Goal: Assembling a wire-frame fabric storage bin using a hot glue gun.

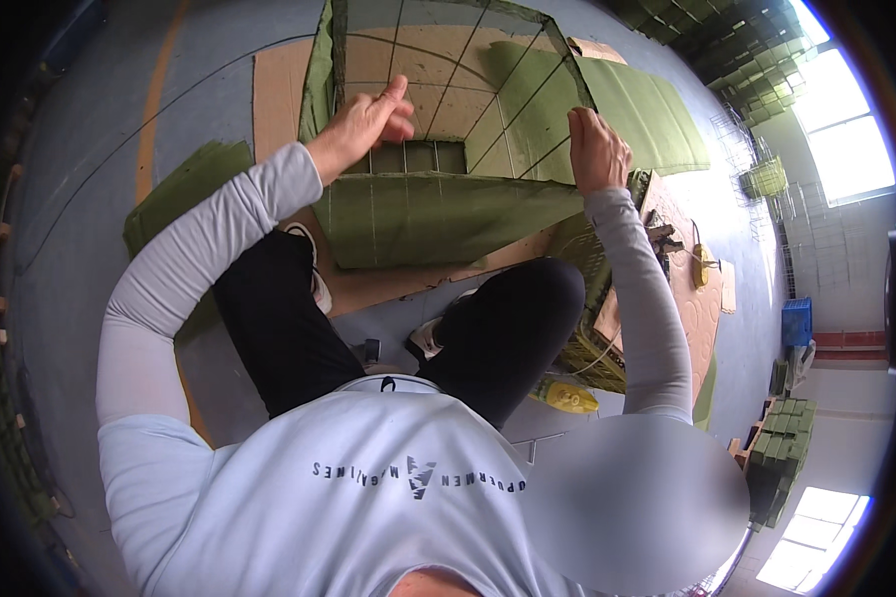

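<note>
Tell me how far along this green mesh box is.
Done, by the look of it: the green wire-mesh box stands on cardboard sheets with near and side panels upright. In hand: the left hand pinches at the near panel's top edge, the right hand grips the right corner. Left: the top looks open, and more green panels lie flat beside it. Whether the corners are fastened cannot be told.

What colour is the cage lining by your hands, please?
Green, lining the wire cage; seen in the head view.

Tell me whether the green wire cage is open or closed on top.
Open. The cage has no top panel: cardboard shows inside through the opening, and the left hand and right hand are at its upper rim.
</note>
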Tool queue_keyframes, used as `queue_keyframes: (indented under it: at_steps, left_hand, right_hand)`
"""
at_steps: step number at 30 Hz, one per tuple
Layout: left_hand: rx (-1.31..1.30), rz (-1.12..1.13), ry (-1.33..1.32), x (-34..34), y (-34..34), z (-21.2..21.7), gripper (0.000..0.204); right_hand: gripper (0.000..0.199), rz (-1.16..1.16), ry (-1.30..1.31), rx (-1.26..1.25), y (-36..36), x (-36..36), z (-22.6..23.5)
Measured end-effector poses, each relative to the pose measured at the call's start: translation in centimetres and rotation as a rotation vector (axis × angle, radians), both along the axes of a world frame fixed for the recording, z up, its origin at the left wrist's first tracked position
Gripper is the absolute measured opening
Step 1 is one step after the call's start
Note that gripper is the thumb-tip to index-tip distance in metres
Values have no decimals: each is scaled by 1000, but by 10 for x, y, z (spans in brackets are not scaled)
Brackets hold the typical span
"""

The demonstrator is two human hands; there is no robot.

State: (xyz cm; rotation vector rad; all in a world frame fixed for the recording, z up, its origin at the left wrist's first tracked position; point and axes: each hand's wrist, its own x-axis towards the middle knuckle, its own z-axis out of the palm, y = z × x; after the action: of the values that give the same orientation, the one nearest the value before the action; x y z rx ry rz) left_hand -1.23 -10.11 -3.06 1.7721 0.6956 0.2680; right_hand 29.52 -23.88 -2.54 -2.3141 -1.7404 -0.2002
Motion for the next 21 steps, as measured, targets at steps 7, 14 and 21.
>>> queue_keyframes:
  at_steps: [7, 14, 21]
  left_hand:
    - [1179, -12, -51, -48, -61, -3, 63]
    - [711, -343, 253, -19, -37, 4, 81]
    - [506, -625, 282, -1, -9, 11, 50]
  right_hand:
    - [46, 546, -91, 244, -21, -103, -2]
    - [90, 404, 249, -475, 3, -96, 8]
    - [75, 509, 196, -411, 19, -95, 11]
